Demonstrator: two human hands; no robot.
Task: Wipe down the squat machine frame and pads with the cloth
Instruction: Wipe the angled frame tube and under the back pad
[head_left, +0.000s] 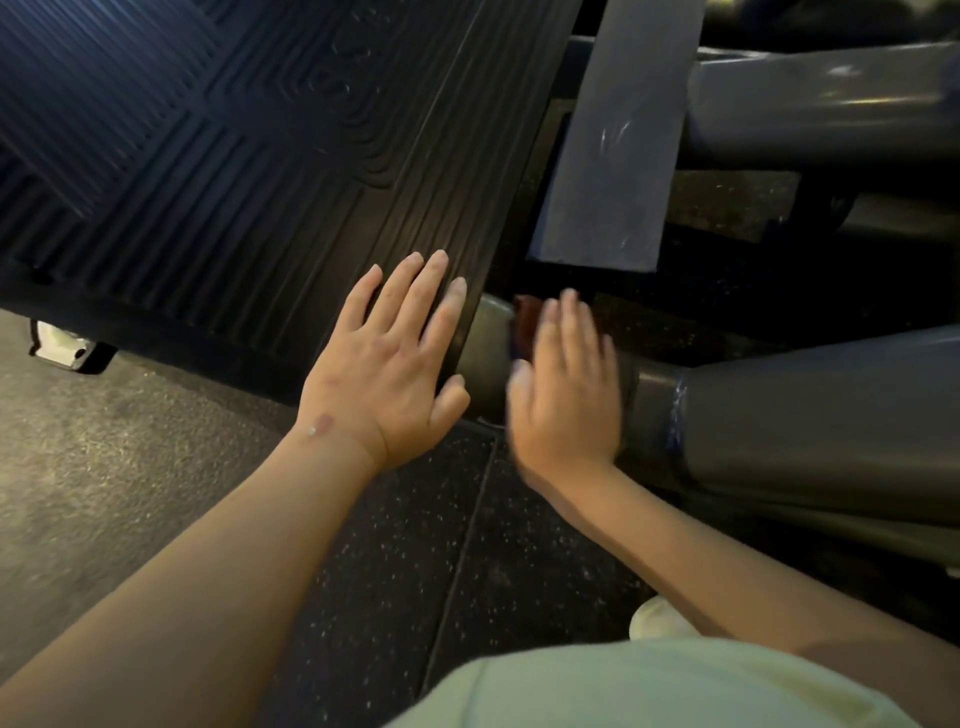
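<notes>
We are in a gym. The floor (405, 571) is speckled black rubber laid in tiles (a seam runs between them). A broad ribbed black footplate (234, 182) stands tilted above it, and beside it run thick grey-painted steel frame tubes (805, 415), the build of a weight machine.

Dark red cloth (525, 325) lies on the grey frame tube (779, 415) — beside ribbed black footplate (234, 182).

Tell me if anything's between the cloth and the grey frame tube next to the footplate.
Nothing visible does. The right hand presses the dark cloth straight onto the grey tube; the left hand lies flat on the ribbed footplate, beside it.
</notes>
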